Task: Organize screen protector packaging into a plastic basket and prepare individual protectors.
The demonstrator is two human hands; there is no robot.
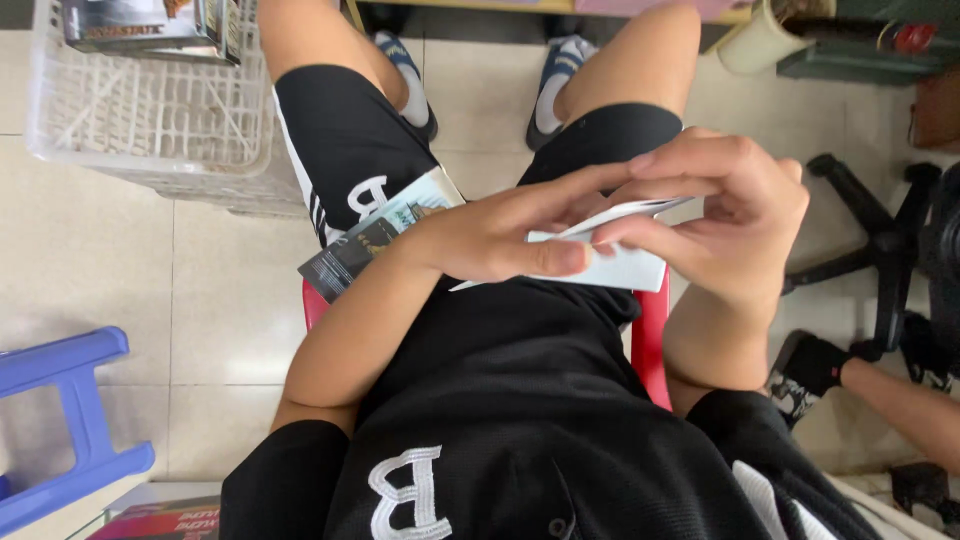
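Up at the left, beyond my knee, a white plastic basket (150, 120) stands on the floor with a dark printed box (150, 25) inside it near its far wall. Tiled floor (90, 240) in a pale cream runs under everything; I sit on a red stool (650, 340), a blue plastic stool (70, 420) stands to my left, and a black office-chair base (880, 240) spreads at the right, where another person's shoe (805, 370) shows. Over my lap I hold a flat white carton (620, 262), its long axis running roughly left to right across my thighs, one thin flap lifted and pointing right. My left hand (490, 235) lies across it, fingers closed on its near face; my right hand (730, 215) curls over the right end, fingertips pinching the flap. A dark printed packet (375, 235) lies on my left thigh, slanted up toward the right.
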